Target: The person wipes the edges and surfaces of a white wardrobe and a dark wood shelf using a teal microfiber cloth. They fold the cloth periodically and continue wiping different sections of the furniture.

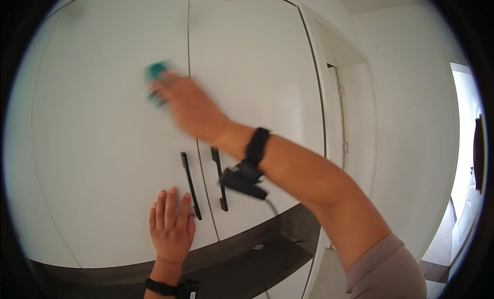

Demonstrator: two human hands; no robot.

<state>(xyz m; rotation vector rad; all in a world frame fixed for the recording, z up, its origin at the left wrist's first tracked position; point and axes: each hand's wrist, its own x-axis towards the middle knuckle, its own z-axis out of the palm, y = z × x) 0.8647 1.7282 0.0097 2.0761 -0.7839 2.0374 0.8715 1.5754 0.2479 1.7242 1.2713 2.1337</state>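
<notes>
My right hand (189,102) is raised and motion-blurred, its fingers closed on a teal cloth (157,70). The cloth is at the face of the white left cabinet door (104,144), near that door's inner edge. Lower down, my left hand (171,225) rests flat on the same door with the fingers a little apart and nothing in them. Its thumb side lies close beside the black bar handle (191,187) of the left door. Behind my right forearm is the white right cabinet door (266,83), with its own black handle (222,183) partly in view.
Under the doors runs a dark open shelf (231,268) with a small pale spot on it. Black straps with devices (247,171) circle both wrists, and a cable hangs from the right one. A door frame (335,63) and white wall (405,106) stand at the right.
</notes>
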